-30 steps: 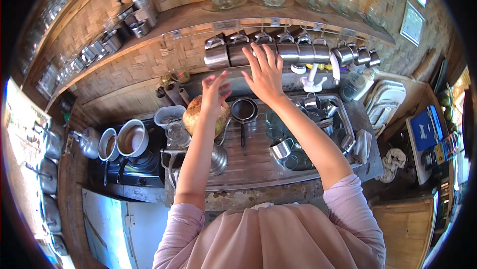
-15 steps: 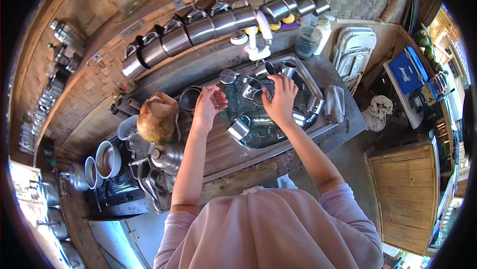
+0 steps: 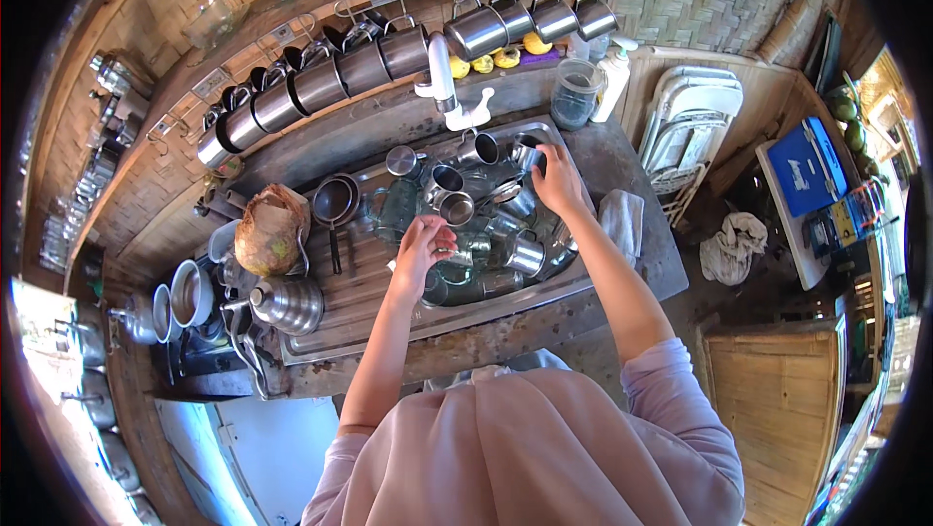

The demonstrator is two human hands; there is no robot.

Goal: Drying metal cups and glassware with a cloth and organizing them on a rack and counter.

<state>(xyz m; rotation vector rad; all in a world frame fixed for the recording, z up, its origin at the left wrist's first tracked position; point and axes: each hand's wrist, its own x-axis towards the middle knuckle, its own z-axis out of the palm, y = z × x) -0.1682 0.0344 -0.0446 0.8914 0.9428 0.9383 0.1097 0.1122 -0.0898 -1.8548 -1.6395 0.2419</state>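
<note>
Reaching over the rectangular stainless-steel sink (image 3: 530, 301): bare left hand (image 3: 420, 252) toward its left side, bare right hand (image 3: 558, 184) at its far right.
Left hand: fingers loosely curled, right below a shiny round steel cup (image 3: 456, 208). Honestly can't tell if it's touching or gripping anything.
Right hand: fingers bent down at the rim of a silvery cylindrical steel mug (image 3: 526, 153) in the back right corner. Can't tell if that's an actual grip or just fingertips resting there.
Sink pile: both of those sit in it, jumbled with more steel mugs and greenish clear glasses.
Drainboard: left of the basin, ridged brown-toned metal (image 3: 367, 268), with a small dark round long-handled pan (image 3: 336, 201), a big tan trimmed coconut (image 3: 270, 234) and a domed silver metal kettle (image 3: 288, 306) along its left part.
Behind: white curved plastic faucet (image 3: 471, 115), and above it a row of steel mugs hanging off hooks.
Right end: crumpled grey cloth (image 3: 622, 225) beside the sink on the rough grey counter (image 3: 661, 259).
</note>
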